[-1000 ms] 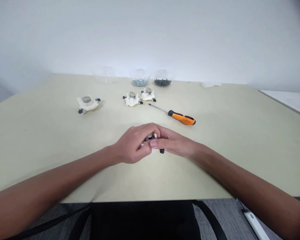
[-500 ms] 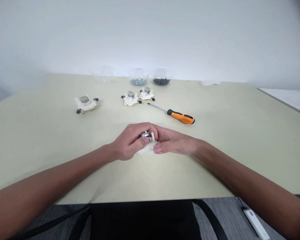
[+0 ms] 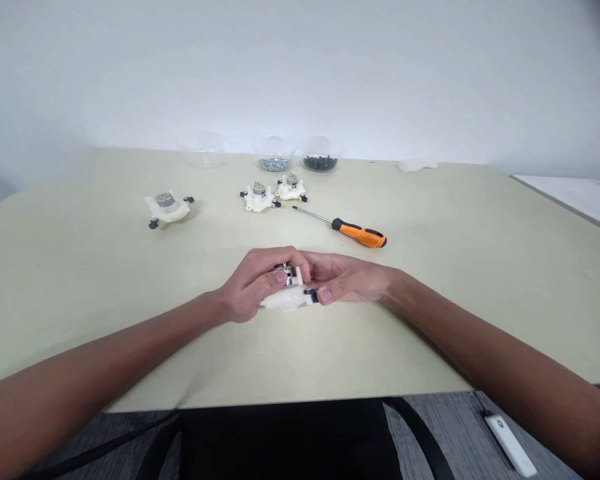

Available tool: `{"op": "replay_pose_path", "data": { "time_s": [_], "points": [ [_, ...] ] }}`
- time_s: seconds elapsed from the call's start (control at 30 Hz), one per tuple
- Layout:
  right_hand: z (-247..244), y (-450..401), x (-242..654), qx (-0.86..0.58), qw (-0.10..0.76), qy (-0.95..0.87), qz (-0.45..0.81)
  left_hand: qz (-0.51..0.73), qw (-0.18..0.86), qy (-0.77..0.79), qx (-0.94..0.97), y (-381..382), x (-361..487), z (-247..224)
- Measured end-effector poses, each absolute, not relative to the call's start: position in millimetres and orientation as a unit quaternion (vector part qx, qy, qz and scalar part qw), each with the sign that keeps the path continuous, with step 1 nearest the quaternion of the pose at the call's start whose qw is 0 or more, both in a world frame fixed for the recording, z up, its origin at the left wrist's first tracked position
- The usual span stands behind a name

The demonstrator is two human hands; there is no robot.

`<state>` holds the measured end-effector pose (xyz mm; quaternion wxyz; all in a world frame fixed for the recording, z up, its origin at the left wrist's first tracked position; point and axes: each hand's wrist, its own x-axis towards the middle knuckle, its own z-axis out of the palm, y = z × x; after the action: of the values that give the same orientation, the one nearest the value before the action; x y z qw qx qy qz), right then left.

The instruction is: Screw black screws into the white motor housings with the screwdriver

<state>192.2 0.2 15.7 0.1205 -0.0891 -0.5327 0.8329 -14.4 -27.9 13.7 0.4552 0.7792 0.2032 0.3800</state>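
Note:
Low over the front of the table, my left hand point(image 3: 260, 283) grips a white plastic motor mount point(image 3: 283, 300) with a small silver motor point(image 3: 289, 275) in it, thumb against the motor. My right hand point(image 3: 347, 279) is closed at the mount's right end, its thumb on a small black piece point(image 3: 311, 294) there. The fingers behind the part are partly hidden. Beyond my hands lies a screwdriver point(image 3: 363, 235) with an orange and black handle, its tip pointing left.
Two similar motor mounts point(image 3: 259, 197) stand side by side behind my hands, another mount point(image 3: 168, 207) farther left. Along the back are clear bowls: one of silver screws point(image 3: 275, 164), one of small black parts point(image 3: 321, 163), and a clear bowl point(image 3: 205, 159) at left.
The mount has turned and shifted slightly left in my hands, so its black end piece now shows by my right thumb. My right thumb has moved a little right.

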Motion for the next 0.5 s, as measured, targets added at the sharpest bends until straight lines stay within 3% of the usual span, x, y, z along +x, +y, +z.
{"op": "replay_pose_path", "data": {
  "time_s": [0.27, 0.5],
  "points": [
    [18, -8, 188, -0.162, 0.178, -0.611, 0.754, 0.388, 0.436, 0.197, 0.788, -30, -11, 13],
    [31, -21, 182, -0.218, 0.176, -0.64, 0.716, 0.385, 0.372, 0.211, 0.818, -33, -8, 16]
  ]
}}
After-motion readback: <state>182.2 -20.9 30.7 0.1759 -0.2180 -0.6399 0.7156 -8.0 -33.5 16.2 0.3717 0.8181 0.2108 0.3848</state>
